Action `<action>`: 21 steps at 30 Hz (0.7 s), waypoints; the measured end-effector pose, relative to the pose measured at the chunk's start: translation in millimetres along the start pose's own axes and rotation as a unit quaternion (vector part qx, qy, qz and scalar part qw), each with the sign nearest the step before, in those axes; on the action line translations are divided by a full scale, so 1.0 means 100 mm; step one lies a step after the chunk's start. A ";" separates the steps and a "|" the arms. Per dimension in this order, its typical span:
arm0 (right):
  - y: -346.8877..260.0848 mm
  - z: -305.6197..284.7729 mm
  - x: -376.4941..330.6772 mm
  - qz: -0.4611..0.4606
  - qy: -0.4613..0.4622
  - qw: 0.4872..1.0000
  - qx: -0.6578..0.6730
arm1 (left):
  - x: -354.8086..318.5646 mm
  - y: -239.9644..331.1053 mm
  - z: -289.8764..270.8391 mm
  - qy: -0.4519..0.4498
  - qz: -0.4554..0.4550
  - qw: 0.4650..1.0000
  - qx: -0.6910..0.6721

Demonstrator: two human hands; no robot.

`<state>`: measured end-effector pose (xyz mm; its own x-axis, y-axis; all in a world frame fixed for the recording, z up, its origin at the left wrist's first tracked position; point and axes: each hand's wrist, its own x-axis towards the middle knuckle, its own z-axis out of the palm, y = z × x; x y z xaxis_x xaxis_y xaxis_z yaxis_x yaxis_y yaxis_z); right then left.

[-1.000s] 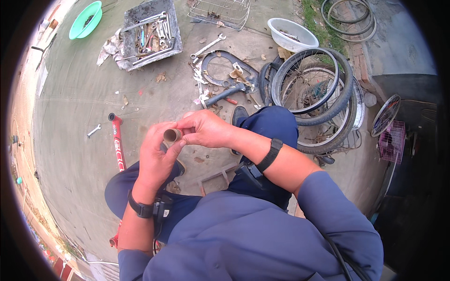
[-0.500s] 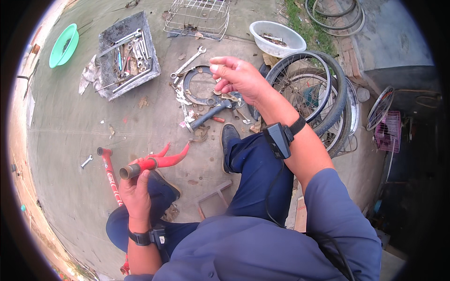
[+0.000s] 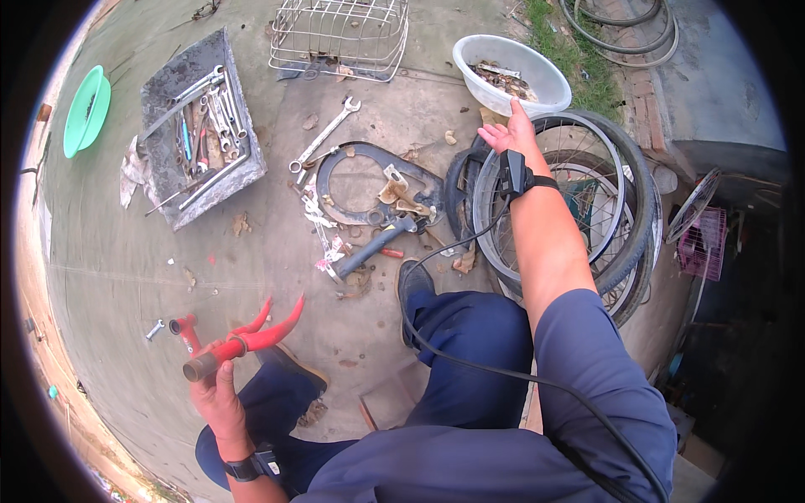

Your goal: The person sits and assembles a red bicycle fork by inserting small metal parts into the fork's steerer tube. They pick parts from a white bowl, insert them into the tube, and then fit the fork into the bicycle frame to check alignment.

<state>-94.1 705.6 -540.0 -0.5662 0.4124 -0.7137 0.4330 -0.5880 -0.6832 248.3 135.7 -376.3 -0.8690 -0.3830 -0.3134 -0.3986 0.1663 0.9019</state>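
My left hand (image 3: 216,396) grips a red bicycle fork (image 3: 250,337) by its brownish steerer tube, blades pointing up and to the right, low on the left above my knee. My right hand (image 3: 508,134) is stretched far out, fingers apart and empty, just below the rim of a white bowl (image 3: 470,52) that holds small rusty parts. That hand hovers over a stack of bicycle wheels and tyres (image 3: 616,180). Both wrists wear black watches, and a black cable runs along my right arm.
On the concrete lie a grey tray of wrenches (image 3: 198,126), a wire basket (image 3: 340,35), a green basin (image 3: 85,109), a loose wrench (image 3: 324,138), a black chain guard (image 3: 352,152), a hammer (image 3: 374,248), a red tube (image 3: 182,328) and a bolt (image 3: 153,329).
My hands parted from the fork's tube end. The right hand swung out to the bowl and spread its fingers, while the left kept the fork and lowered it to the left.
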 end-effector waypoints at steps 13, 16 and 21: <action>-0.14 -0.07 0.97 -0.042 0.009 0.992 0.120 | 0.36 0.04 -0.11 0.050 -0.046 0.996 0.055; -0.26 -0.05 1.15 -0.033 0.017 0.988 0.148 | 0.38 0.05 -0.09 0.060 -0.051 0.996 0.038; -0.38 -0.06 1.20 -0.016 0.087 0.983 0.164 | 0.34 0.07 -0.10 0.061 -0.053 0.996 0.036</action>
<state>-174.0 781.5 -601.0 -0.4353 0.5298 -0.7279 0.1517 -0.7538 -0.6394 218.6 115.0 -377.4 -0.7803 -0.5087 -0.3638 -0.5103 0.1815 0.8406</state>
